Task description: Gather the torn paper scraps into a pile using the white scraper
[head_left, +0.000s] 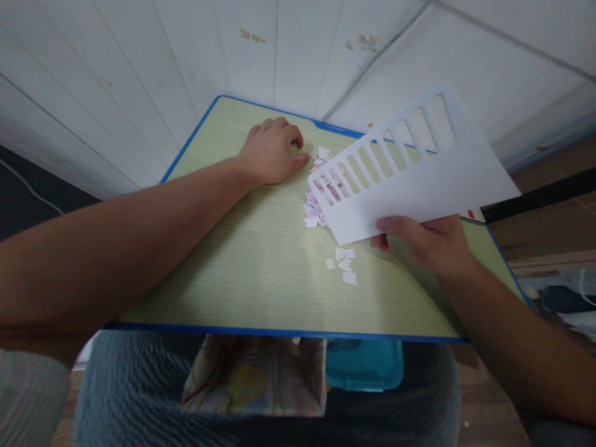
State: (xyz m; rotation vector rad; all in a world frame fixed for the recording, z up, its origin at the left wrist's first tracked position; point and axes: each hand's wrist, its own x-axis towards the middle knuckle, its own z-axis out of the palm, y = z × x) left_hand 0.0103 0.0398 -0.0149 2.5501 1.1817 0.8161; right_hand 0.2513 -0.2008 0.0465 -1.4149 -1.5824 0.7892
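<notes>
Slotted card in right grip; scraps alongside

A cable crosses the plank wall; a teal container sits beside a patterned box.

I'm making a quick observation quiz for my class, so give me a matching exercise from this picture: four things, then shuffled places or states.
1. Left hand
2. Slotted white sheet
3. Teal container
4. Scrap pile

A. Partly hidden behind the sheet
B. Below the tabletop
C. Held by the right hand
D. Fingers curled

Pairs: 1-D, 2-C, 3-B, 4-A
</notes>
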